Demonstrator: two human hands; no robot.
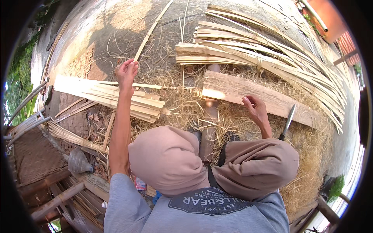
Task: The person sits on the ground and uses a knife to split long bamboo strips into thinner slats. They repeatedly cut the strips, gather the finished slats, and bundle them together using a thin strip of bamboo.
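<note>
My left hand [127, 75] is raised on the left, its fingers pinched on the lower end of a long, thin bamboo strip [153, 32]. The strip slants away up and to the right, past the top of the view. My right hand [256, 111] is at the near edge of a wooden board [248, 90], fingers curled and thumb close to the fingertips. Whatever may be between them is too small to make out. A knife [289, 119] with a dark handle lies slanted to the right of that hand, its blade tip over the board.
Pale bamboo strips [143, 104] lie in a pile below my left hand. A tied bundle of longer strips [233, 53] spreads beyond the board. Curly shavings [178, 112] cover the ground. A round pole [210, 112] runs under the board. A plastic bottle [79, 161] sits lower left.
</note>
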